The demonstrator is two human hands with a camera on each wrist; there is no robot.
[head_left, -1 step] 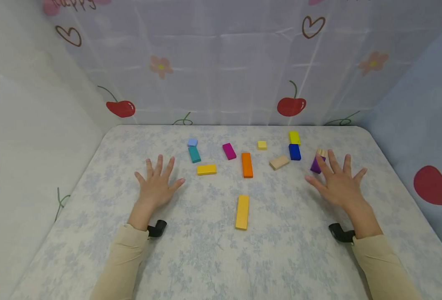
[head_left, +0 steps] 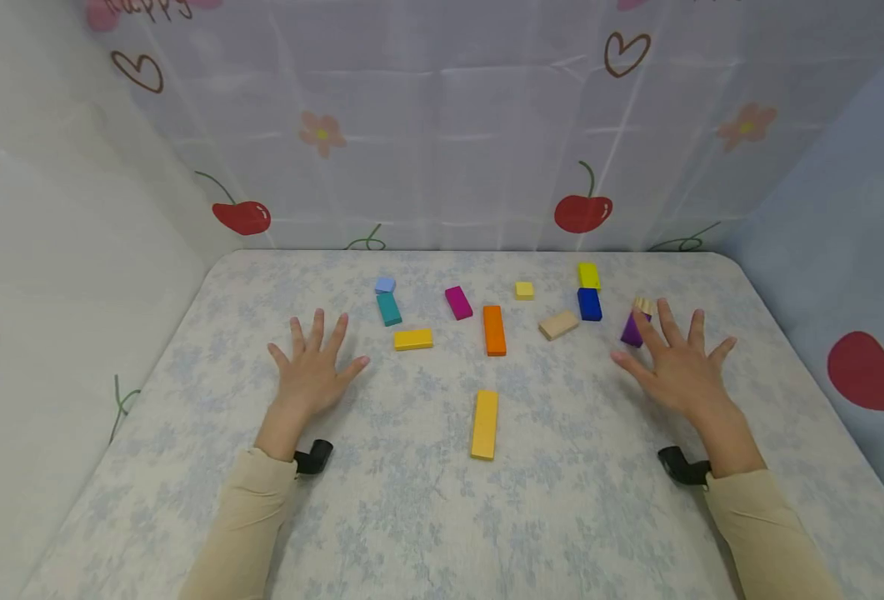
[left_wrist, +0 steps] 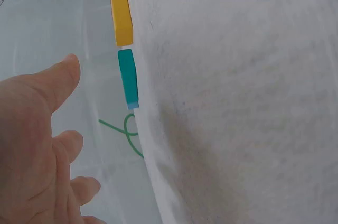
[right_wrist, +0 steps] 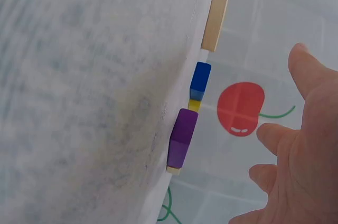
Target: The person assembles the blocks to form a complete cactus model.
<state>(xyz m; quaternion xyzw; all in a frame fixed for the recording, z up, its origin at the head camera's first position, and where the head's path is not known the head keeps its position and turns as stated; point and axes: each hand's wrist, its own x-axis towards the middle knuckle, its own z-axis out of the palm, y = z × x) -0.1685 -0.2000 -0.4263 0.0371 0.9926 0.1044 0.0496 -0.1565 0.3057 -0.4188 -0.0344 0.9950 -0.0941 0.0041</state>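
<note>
My left hand (head_left: 310,379), fingers spread and holding nothing, hovers over the left part of the table. Nearest to it are a yellow block (head_left: 413,339) and a teal block (head_left: 389,309), which also show past the thumb in the left wrist view. On the right side my right hand (head_left: 683,371) is spread the same way, palm down and holding nothing. Its index finger overlaps a purple block (right_wrist: 182,138) in the head view, while the right wrist view shows a gap between them. A longer yellow block (head_left: 484,425) lies between the hands, closer to me.
Farther back lie an orange block (head_left: 495,331), a magenta block (head_left: 458,303), a natural wood block (head_left: 558,325) and a dark blue block (head_left: 590,304) against a bright yellow one (head_left: 588,275). A small pale yellow block (head_left: 524,291) and a light blue block (head_left: 385,285) sit near the back edge.
Both hands have shifted outward by a very small amount, fingers still spread. The blocks have not moved.
</note>
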